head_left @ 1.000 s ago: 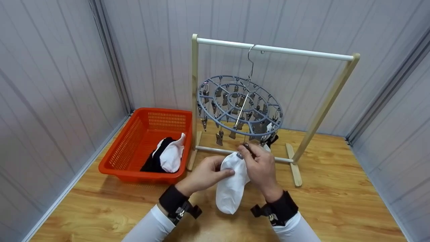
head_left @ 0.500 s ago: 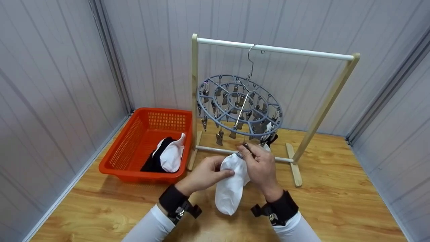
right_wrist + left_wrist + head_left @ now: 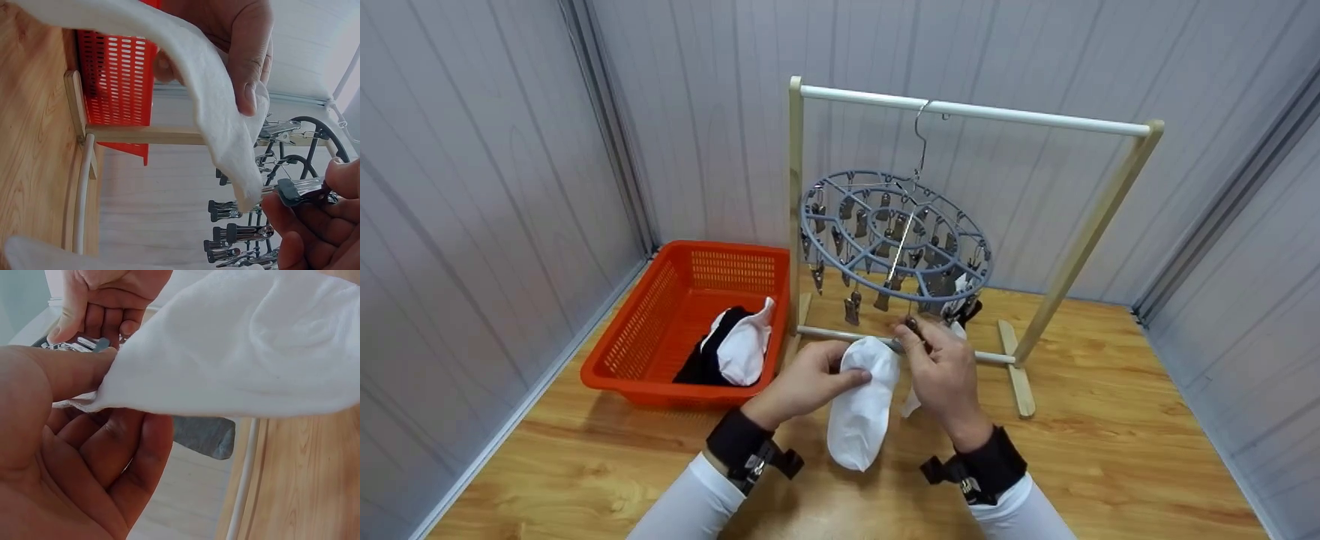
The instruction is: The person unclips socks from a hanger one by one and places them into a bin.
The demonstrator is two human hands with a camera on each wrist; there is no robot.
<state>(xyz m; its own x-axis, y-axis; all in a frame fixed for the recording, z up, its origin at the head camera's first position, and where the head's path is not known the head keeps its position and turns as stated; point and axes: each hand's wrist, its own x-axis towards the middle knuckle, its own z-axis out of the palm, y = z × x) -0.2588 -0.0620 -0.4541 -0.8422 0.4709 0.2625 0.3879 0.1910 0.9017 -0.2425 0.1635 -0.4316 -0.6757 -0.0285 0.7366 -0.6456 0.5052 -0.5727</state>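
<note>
My left hand (image 3: 802, 379) pinches a white sock (image 3: 861, 420) near its upper end, thumb in front, and the rest of the sock hangs down over the table. To its right, my right hand (image 3: 945, 371) holds a metal clip (image 3: 301, 191) that hangs from the round grey drying hanger (image 3: 930, 299). In the right wrist view the sock's end lies just beside the clip's grey tip, with nothing between the clip's tips. More white fabric (image 3: 911, 405) shows low beside the right hand, partly hidden by it.
An orange basket (image 3: 619, 367) at the left holds black and white socks (image 3: 742, 356). The hanger hooks onto the white bar (image 3: 1035, 115) of a wooden stand (image 3: 1084, 247). Several clips dangle under the ring, and white and black fabric (image 3: 961, 285) hangs at its right side.
The left hand and the white sock have shifted left, bringing the sock's upper end away from the clip. The right hand stays in place on the clip; the hanger has swayed slightly.
</note>
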